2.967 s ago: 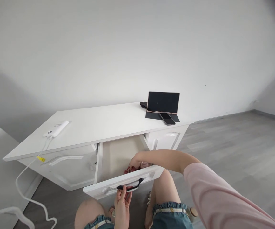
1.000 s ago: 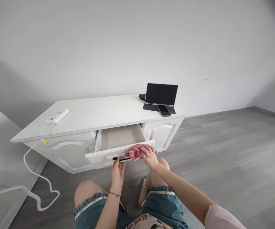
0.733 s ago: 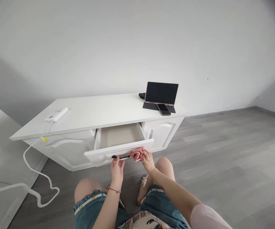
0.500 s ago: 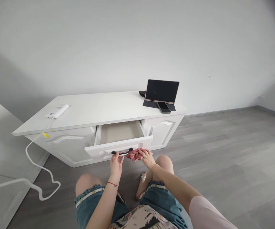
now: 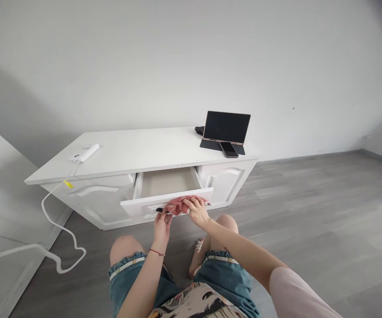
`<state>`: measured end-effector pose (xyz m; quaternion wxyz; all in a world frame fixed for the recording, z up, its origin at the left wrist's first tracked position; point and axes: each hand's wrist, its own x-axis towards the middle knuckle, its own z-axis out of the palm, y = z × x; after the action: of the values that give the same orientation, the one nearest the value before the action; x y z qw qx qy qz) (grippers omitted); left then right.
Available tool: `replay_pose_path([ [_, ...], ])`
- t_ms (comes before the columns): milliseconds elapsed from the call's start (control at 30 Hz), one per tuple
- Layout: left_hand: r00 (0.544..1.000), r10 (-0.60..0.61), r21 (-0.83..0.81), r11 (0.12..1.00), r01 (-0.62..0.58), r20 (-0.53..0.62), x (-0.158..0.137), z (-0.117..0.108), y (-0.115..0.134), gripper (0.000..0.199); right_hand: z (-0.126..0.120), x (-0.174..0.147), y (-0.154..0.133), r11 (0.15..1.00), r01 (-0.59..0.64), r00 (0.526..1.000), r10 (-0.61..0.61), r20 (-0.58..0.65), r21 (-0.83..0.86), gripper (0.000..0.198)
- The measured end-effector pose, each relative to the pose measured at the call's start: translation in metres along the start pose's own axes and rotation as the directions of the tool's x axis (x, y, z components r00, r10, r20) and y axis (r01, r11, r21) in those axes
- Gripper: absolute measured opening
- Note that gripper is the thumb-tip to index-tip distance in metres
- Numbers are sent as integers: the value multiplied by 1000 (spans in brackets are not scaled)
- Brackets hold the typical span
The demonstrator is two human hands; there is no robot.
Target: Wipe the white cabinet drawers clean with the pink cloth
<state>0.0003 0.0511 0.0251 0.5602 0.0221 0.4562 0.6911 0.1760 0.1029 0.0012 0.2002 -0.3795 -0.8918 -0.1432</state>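
Note:
A pulled-out white drawer (image 5: 133,206) in the middle of the cabinet has a black handle (image 5: 159,210) on its front. My left hand (image 5: 162,227) pinches the handle near its left end. With my right hand (image 5: 197,212) I press a crumpled red cloth (image 5: 177,206) against the handle and drawer front, its fingers curled over the fabric. The cloth covers most of the handle; only the left end shows. Inside the drawer, the beige bottom (image 5: 167,182) is visible.
On the white cabinet top (image 5: 144,148) stand a tablet (image 5: 226,126) on its dark cover and a phone (image 5: 229,149). Behind the tablet lies a black item (image 5: 199,130). At left, a white device (image 5: 85,153) has a white cable (image 5: 63,227) hanging to the floor.
My right hand has moved left and slightly up along the drawer front with the red cloth, which now covers most of the handle. My left hand stays at the handle's left end.

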Motion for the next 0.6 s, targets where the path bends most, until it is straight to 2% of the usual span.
replay_pose_path([
  [67, 1000, -17, 12, 1000, 17, -17, -1, 2, 2, 16, 5, 16, -20, 999, 40, 999, -39, -36, 4, 19],
  [167, 1000, -17, 13, 1000, 17, -19, -2, 3, 3, 16, 9, 20, -29, 999, 40, 995, -41, -86, -6, 18],
  [267, 1000, -9, 6, 1000, 9, -17, -1, 1, 2, 15, 15, 0, -20, 998, -67, 986, 68, -154, 11, 23],
  [333, 1000, 0, -9, 1000, 0, -10, 2, -1, 1, 19, 25, -18, -14, 981, -180, 953, 191, -236, 66, 26],
  [400, 1000, 11, -25, 1000, -11, 5, 4, -3, -1, 24, 41, -32, -15, 943, -278, 894, 323, -309, 183, 25],
  [467, 1000, 16, -35, 999, -16, 10, 5, -4, -2, 27, 60, -39, -25, 871, -358, 821, 465, -330, 336, 22],
  [533, 1000, 5, -42, 999, -5, -4, 5, -4, -3, 28, 78, -38, -43, 764, -460, 721, 619, -311, 453, 23],
  [600, 1000, -10, -55, 998, 9, -24, 5, -4, -2, 29, 93, -30, -64, 639, -577, 595, 756, -274, 510, 35],
])
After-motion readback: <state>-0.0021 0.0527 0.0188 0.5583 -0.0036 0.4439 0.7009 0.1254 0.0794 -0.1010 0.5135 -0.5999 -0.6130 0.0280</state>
